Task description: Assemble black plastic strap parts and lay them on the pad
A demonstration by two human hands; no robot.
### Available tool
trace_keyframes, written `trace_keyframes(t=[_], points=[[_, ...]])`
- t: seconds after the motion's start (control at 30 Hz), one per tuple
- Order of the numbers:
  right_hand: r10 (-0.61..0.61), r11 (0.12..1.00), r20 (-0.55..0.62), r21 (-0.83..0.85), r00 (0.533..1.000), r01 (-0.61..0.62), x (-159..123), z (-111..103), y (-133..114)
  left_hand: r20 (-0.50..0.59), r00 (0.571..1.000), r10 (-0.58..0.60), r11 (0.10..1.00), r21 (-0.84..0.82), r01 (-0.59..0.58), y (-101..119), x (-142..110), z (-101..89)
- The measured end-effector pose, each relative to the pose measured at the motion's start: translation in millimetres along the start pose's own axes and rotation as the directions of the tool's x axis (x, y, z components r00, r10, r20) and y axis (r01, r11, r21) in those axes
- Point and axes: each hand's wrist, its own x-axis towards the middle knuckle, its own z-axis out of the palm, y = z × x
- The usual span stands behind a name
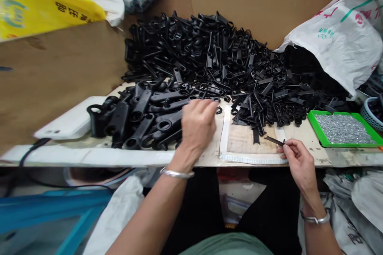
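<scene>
While the right hand point(301, 163) pinches a thin black piece point(273, 140) above the table point(318, 153), the left hand point(199, 123) curves palm-down beside black parts point(139, 117), its grip I cannot tell; a yellow bag point(38, 2) shows Chinese characters.

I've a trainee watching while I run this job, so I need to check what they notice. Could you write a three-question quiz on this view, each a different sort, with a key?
1. What does the right hand hold? A) a plastic bag; B) a thin black part; C) a screwdriver
2. True or false: the green tray holds small silvery pieces.
3. Fill in: around the wrist of the left hand is a silvery ____.

Key: 1. B. 2. True. 3. Bangle.
</scene>
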Motion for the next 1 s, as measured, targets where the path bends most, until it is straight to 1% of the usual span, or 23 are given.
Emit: trace_keyframes(t=[0.1,0.17,0.2,0.27,0.3,0.37,0.4,0.43,0.5,0.53,0.57,0.6,0.63,0.67,0.7,0.73,0.77,0.8,0.83,0.87,0.9,0.93,1.0], points=[[0.021,0.999,-0.002,0.043,1.000,-0.021,-2,1,2,0.204,0.969,0.143,0.988,0.023,-0.151,27,26,29.8],[0.034,0.997,0.003,0.067,0.999,-0.034,-2,1,4,0.308,0.908,0.283,0.949,0.047,-0.311,41,42,47.9],[0.042,0.996,0.003,0.076,0.999,-0.042,-2,1,5,0.347,0.867,0.358,0.919,0.035,-0.393,45,48,55.1],[0.058,0.995,-0.003,0.085,0.998,-0.058,-3,1,9,0.402,0.786,0.470,0.859,-0.004,-0.512,48,57,64.4],[0.064,0.994,-0.011,0.089,0.998,-0.063,-4,0,11,0.419,0.756,0.502,0.838,-0.019,-0.546,48,60,66.2],[0.070,0.992,-0.028,0.107,0.997,-0.066,-4,0,14,0.439,0.729,0.525,0.816,-0.018,-0.578,44,61,64.6],[0.071,0.990,-0.038,0.124,0.997,-0.066,-4,0,15,0.430,0.736,0.523,0.820,-0.018,-0.572,42,59,61.4],[0.071,0.988,-0.050,0.141,0.996,-0.064,-4,-1,16,0.404,0.759,0.511,0.836,-0.031,-0.547,39,55,57.0],[0.073,0.984,-0.075,0.169,0.995,-0.060,-4,-2,18,0.296,0.849,0.437,0.899,-0.125,-0.419,35,42,45.5],[0.071,0.983,-0.083,0.176,0.994,-0.056,-3,-2,19,0.230,0.907,0.353,0.927,-0.217,-0.306,34,33,38.9],[0.066,0.982,-0.090,0.180,0.994,-0.049,-3,-3,19,0.180,0.957,0.229,0.929,-0.335,-0.159,33,22,31.9],[0.058,0.983,-0.091,0.181,0.994,-0.040,-3,-5,20,0.165,0.983,0.081,0.881,-0.472,0.007,34,11,24.7],[0.047,0.983,-0.093,0.182,0.995,-0.030,-3,-5,20,0.202,0.976,-0.076,0.764,-0.617,0.187,36,-1,17.4],[0.036,0.983,-0.092,0.184,0.995,-0.019,-3,-6,20,0.289,0.934,-0.209,0.565,-0.744,0.357,39,-13,10.2],[0.024,0.982,-0.088,0.187,0.996,-0.007,-3,-6,19,0.412,0.866,-0.282,0.289,-0.825,0.487,43,-24,3.2],[0.011,0.982,-0.079,0.190,0.997,0.004,-4,-6,18,0.543,0.784,-0.300,-0.013,-0.824,0.566,47,-34,-3.3],[0.000,0.982,-0.062,0.188,0.998,0.012,-4,-4,15,0.656,0.705,-0.270,-0.278,-0.754,0.595,51,-42,-9.3],[-0.011,0.983,-0.034,0.181,0.999,0.017,-5,-2,11,0.737,0.639,-0.221,-0.481,-0.652,0.586,55,-49,-14.6],[-0.020,0.986,0.000,0.168,1.000,0.019,-7,1,7,0.788,0.590,-0.176,-0.612,-0.557,0.562,58,-54,-19.1],[-0.025,0.988,0.037,0.153,0.999,0.019,-8,4,1,0.815,0.559,-0.149,-0.684,-0.494,0.537,61,-57,-22.8],[-0.030,0.990,0.074,0.142,0.997,0.019,-9,8,-6,0.825,0.548,-0.140,-0.717,-0.466,0.518,64,-59,-25.7],[-0.036,0.990,0.110,0.139,0.993,0.021,-11,11,-14,0.824,0.551,-0.135,-0.727,-0.460,0.510,66,-60,-27.9],[-0.067,0.986,0.167,0.164,0.984,0.040,-12,19,-30,0.812,0.571,-0.116,-0.713,-0.469,0.522,70,-60,-30.4]])
